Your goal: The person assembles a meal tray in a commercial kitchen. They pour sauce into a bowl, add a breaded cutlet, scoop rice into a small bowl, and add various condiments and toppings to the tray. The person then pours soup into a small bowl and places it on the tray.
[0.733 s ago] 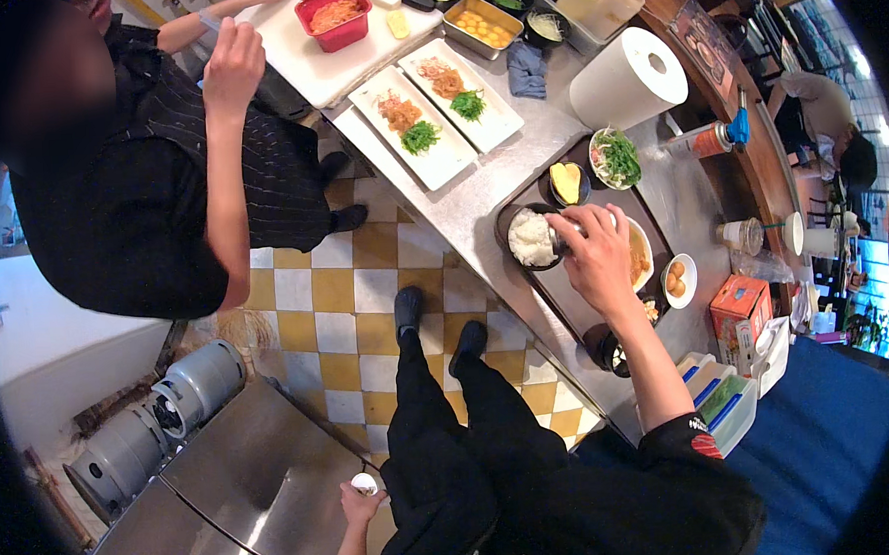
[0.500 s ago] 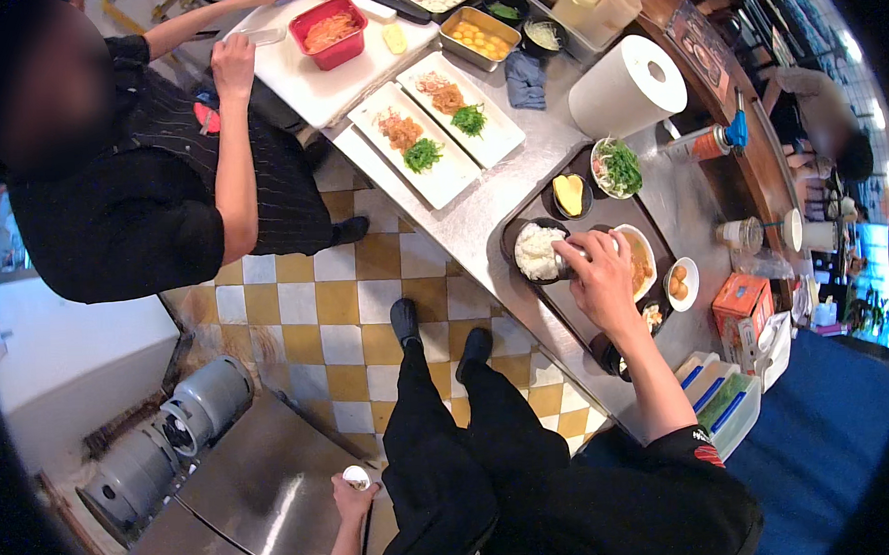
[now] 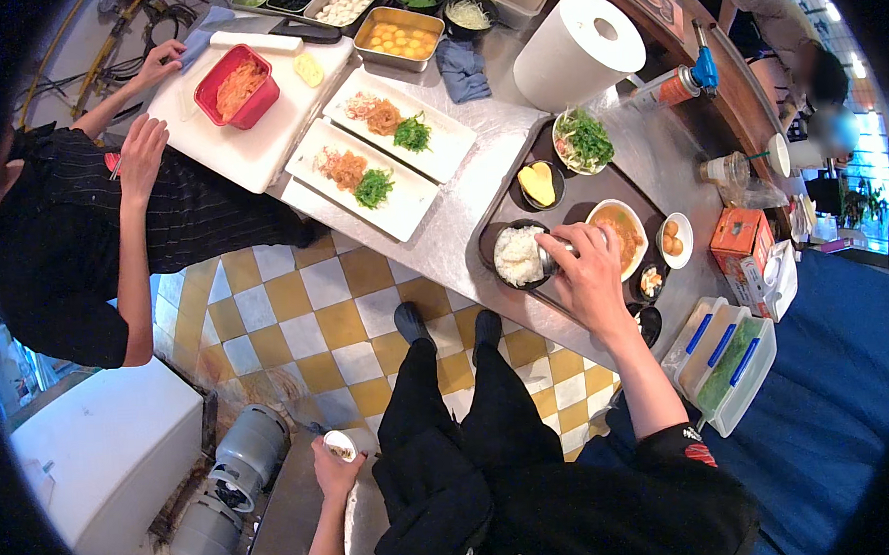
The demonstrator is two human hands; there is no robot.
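Observation:
My right hand (image 3: 588, 276) is closed around a small silver metal canister (image 3: 548, 258), its end at the right edge of a dark bowl of white rice (image 3: 519, 253). Most of the canister is hidden by my fingers. The bowl stands on a dark tray (image 3: 560, 198). Beside the hand on that tray sits a white bowl of orange-brown soup (image 3: 629, 232). Low on the left, my left hand (image 3: 336, 473) grips a small white cup (image 3: 342, 445) with some dark bits inside.
The tray also carries a salad bowl (image 3: 583, 142), yellow egg (image 3: 537, 184) and small side dishes. Two white plates (image 3: 416, 197) of food lie farther left. A co-worker's hand (image 3: 141, 152) is by a white cutting board (image 3: 288, 96). Gas cylinders (image 3: 248, 445) lie low left.
My view has shifted, moving the counter up and left. My left hand with the white cup shows higher. The co-worker's nearer hand has left the clear lid-like piece; my right hand stays over the rice.

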